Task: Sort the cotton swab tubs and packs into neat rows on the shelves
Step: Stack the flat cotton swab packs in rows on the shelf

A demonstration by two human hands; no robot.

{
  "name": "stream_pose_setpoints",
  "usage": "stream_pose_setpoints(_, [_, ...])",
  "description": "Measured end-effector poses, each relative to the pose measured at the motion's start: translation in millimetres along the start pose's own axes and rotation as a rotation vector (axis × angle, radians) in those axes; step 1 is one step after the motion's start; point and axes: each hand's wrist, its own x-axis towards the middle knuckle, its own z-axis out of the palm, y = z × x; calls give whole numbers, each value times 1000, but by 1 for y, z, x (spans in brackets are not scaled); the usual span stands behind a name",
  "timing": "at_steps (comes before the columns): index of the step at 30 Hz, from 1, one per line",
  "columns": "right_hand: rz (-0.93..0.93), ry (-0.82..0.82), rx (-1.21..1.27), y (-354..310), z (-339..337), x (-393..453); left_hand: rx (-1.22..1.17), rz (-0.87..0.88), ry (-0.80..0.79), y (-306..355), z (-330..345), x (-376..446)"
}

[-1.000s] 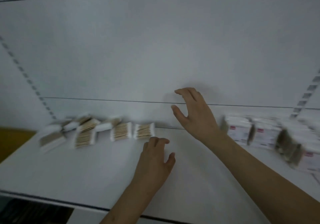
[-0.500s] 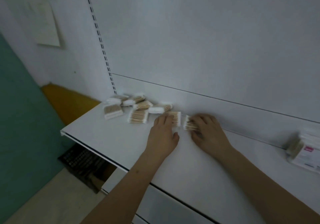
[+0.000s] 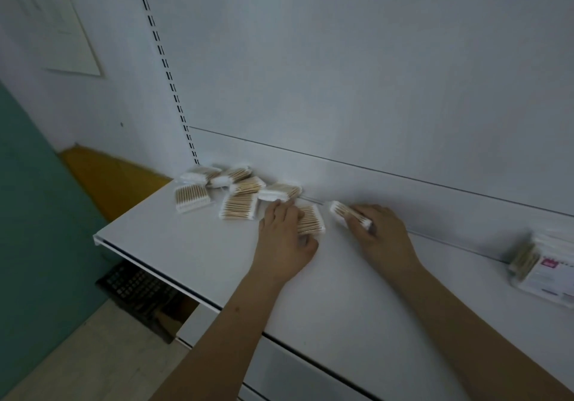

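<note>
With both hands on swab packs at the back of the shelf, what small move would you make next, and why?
Probably set the tilted clear wooden-stick swab pack that the right hand grips flat beside the similar flat pack under the left hand, starting a row; the other packs lie jumbled leftward.

8 swab packs [image 3: 239, 207], 1 labelled tub [image 3: 546, 271], 2 hands [image 3: 284, 239].

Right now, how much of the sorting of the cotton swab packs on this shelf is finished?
Hardly any. No neat row shows yet. The left hand holds one pack and the right hand grips a second pack near the back wall of the shelf. Left to do: the loose pile of packs at the far left, some overlapping, and the labelled tubs at the right edge.
</note>
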Motion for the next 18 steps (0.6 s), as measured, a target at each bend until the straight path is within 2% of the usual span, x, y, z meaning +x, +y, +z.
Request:
stream_pose_setpoints(3, [72,24,132,-8,-6,-2,-7,-51,-29,2,-1,-2])
stream_pose_setpoints(5, [132,34,211,-9,-8,-2,-29,-33,8,3,-2,-1])
stream_pose_setpoints(10, [239,55,390,-9,-11,-3,-251,-64,52,12,-18,-1])
stream_pose_setpoints(13, [328,-36,501,-11,-15,3,-328,-152,54,15,-23,-2])
stream_pose_setpoints(18, [599,-221,969,-19,-41,-7,-490,-274,36,13,-26,-2])
